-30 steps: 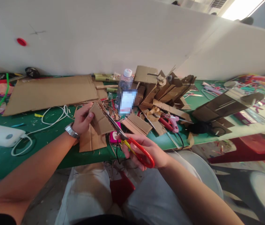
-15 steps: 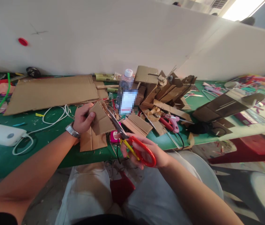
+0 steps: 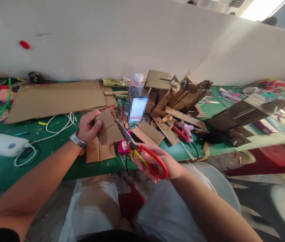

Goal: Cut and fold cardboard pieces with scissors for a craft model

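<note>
My left hand is closed on a small piece of cardboard, thumb on its near face. In my right hand is a pair of scissors with red and yellow handles. Their blades lie along the right edge of the cardboard piece. Below that piece, another cardboard scrap rests on the green table. A pink object shows behind the blades, partly hidden.
A large cardboard sheet lies at the back left. Behind my hands stand a plastic bottle and a blurred-out screen. A pink glue gun, cardboard constructions and a white power bank with cable are around.
The scissor handles have drawn closer together as my right hand's fingers curl in. My left hand and the cardboard piece stay nearly where they were.
</note>
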